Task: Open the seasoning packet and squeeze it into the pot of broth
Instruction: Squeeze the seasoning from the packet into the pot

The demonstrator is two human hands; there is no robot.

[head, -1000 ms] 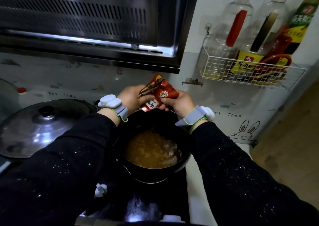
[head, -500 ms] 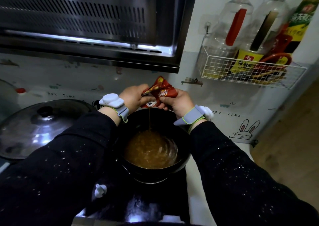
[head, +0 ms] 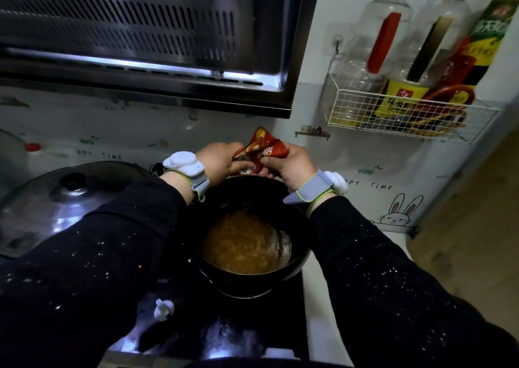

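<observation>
A lidded pan [head: 70,199] is sitting at the left. My left hand [head: 222,161] is pinching the left end of the crumpled red seasoning packet [head: 261,150] and my right hand [head: 292,165] is gripping its right end, fingers curled tight, holding it over the far rim of the black pot [head: 247,283] of brown broth [head: 244,241]. A wire rack [head: 393,115] of bottles is hanging at the right.

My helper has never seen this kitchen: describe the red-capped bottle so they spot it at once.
Right of the range hood, a white wire rack hangs on the wall. The red-capped bottle stands at its left end. It alone has a red strip down its side; the strip on the next bottle is dark.
</observation>
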